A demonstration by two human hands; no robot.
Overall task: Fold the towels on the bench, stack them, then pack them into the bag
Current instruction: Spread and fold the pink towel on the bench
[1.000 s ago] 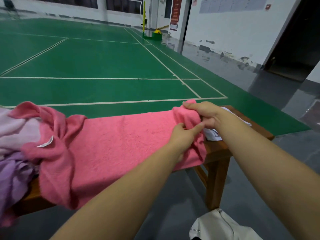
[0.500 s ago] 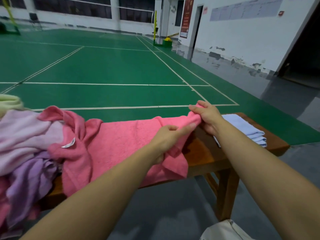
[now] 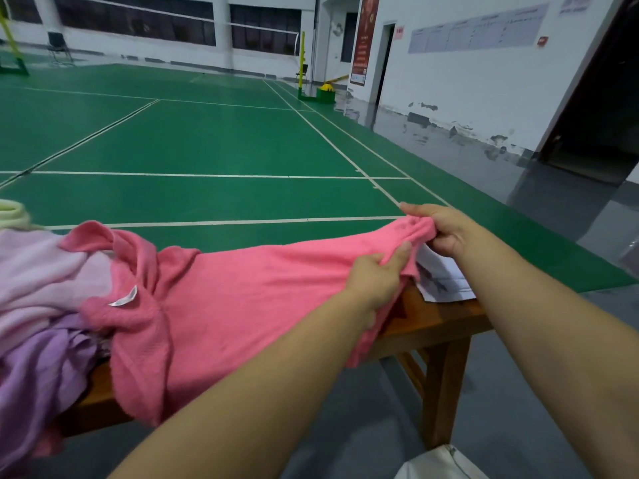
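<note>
Now pink towel stretched over bench, both hands gripping.

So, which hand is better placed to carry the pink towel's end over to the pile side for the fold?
Probably the right hand: it pinches the pink towel at its far corner. The left hand grips nearer the bench edge.
</note>
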